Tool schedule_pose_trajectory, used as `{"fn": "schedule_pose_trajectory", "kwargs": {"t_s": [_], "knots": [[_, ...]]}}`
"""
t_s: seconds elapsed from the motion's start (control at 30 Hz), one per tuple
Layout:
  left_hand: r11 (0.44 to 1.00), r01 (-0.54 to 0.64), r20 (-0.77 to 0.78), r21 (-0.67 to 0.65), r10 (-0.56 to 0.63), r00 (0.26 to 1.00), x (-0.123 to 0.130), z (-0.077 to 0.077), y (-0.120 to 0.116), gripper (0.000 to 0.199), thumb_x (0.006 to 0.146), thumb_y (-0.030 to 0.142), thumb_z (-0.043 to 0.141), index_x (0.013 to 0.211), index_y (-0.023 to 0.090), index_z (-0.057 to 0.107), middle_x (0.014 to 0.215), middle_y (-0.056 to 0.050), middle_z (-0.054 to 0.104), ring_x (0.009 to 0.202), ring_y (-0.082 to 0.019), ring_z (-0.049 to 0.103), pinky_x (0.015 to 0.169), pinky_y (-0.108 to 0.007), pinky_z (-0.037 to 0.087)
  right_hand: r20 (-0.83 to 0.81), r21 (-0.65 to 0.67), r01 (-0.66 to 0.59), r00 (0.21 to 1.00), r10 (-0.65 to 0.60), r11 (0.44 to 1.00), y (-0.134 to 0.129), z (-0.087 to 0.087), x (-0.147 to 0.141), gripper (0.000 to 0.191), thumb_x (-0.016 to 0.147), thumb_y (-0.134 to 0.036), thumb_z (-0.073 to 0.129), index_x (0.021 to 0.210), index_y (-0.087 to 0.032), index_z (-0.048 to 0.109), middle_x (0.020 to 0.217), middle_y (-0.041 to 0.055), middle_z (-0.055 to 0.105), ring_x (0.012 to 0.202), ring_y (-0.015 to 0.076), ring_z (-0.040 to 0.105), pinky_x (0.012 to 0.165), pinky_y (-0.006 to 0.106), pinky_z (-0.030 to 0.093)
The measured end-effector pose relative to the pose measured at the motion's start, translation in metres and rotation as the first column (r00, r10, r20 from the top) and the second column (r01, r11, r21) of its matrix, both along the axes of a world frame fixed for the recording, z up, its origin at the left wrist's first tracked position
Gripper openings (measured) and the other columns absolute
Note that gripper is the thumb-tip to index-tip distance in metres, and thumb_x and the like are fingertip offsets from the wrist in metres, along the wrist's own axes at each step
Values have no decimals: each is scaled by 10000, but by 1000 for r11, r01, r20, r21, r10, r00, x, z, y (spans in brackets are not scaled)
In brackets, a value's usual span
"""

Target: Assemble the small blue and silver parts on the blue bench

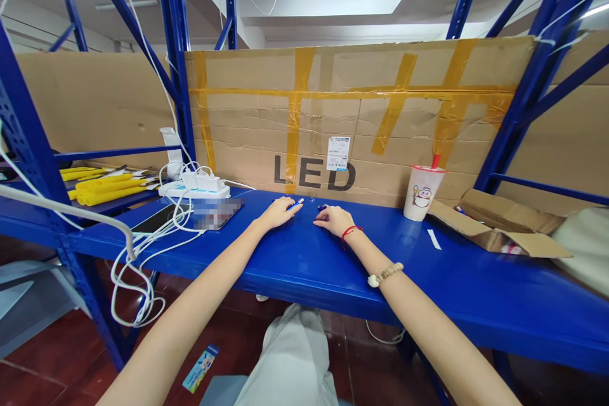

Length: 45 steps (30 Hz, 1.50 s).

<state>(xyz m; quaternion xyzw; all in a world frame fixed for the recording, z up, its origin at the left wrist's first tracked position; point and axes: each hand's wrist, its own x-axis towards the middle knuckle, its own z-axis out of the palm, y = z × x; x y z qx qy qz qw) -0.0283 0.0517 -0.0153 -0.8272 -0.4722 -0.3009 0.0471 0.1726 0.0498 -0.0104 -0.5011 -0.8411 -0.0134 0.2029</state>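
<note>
My left hand [278,213] rests over the blue shelf top with its fingers closed around a blue-and-white pen [295,204], whose end sticks out to the right. A short gap away, my right hand [335,221] is closed too, thumb and fingers pinched together. A small dark blue piece [322,207] shows at its fingertips; it may be a pen cap, but most of it is hidden. The pen and the dark piece are apart.
White cables [178,219] tangle around a power strip [195,187] at the left, beside a dark tablet-like device [223,212]. Yellow-handled tools [111,190] lie farther left. A white cup [422,193] and an open cardboard box [504,222] stand right. Taped cardboard [247,127] rises behind.
</note>
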Motion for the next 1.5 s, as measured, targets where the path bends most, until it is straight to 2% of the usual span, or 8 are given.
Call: {"fn": "schedule_pose_trajectory", "kwargs": {"t_s": [0.2,0.33,0.5,0.7,0.83,1.13,1.3,1.5], "knots": [[999,-52,37,-11,52,998,-4,1,0,440,858,479,279,766,160,567,856,-66,601,837,-186,512,784,-304,372,-21,-30,173,985,-174,984,3,0,6,208,666,-407,677,762,-223,685,823,41,658,812,200,603,672,275,464],[995,-100,27,0,100,995,-8,0,1,423,854,470,298,787,158,576,857,-71,585,847,-188,505,788,-304,382,-118,-80,58,991,-67,995,11,-6,8,97,670,-230,686,762,-201,677,771,31,664,757,163,621,676,244,486],[999,-52,-28,-2,52,998,-8,-3,1,394,842,451,338,711,171,581,809,-60,572,832,-187,504,776,-303,391,-233,-85,-124,967,101,989,16,-12,3,192,672,-116,655,854,-174,675,783,35,667,738,141,632,709,222,504],[998,-60,-4,-6,60,998,-9,-4,2,267,800,382,444,802,175,611,851,-56,564,834,-184,502,764,-299,405,-76,-31,34,996,-37,999,5,-4,4,124,697,-287,660,806,-240,695,837,25,665,803,182,617,709,270,489],[999,3,-1,-35,-3,1000,-12,-4,4,209,786,335,486,822,184,626,878,-44,573,861,-175,503,798,-293,400,-56,-52,57,997,-60,997,1,-1,5,108,702,-292,658,798,-261,696,845,5,665,825,177,607,683,257,475],[999,12,21,-39,-11,1000,-9,-1,0,177,766,279,506,838,210,651,928,-43,559,919,-184,487,867,-311,380,-147,-44,-141,980,133,989,6,-6,0,139,715,-226,633,841,-230,691,807,-1,673,741,138,612,688,229,476],[999,51,2,12,-51,999,-6,-2,-1,256,766,410,514,775,179,624,896,-53,572,896,-187,490,840,-310,387,-140,-39,-241,962,233,970,4,-6,-1,176,726,-235,613,883,-207,687,777,3,673,688,123,600,652,211,462],[999,25,9,47,-25,1000,-3,-3,-1,358,767,495,476,705,164,599,863,-58,558,845,-178,502,799,-300,390,-87,-54,-243,967,238,969,2,-5,-1,166,743,-240,577,864,-232,691,777,-11,667,693,119,591,599,199,430]]}}
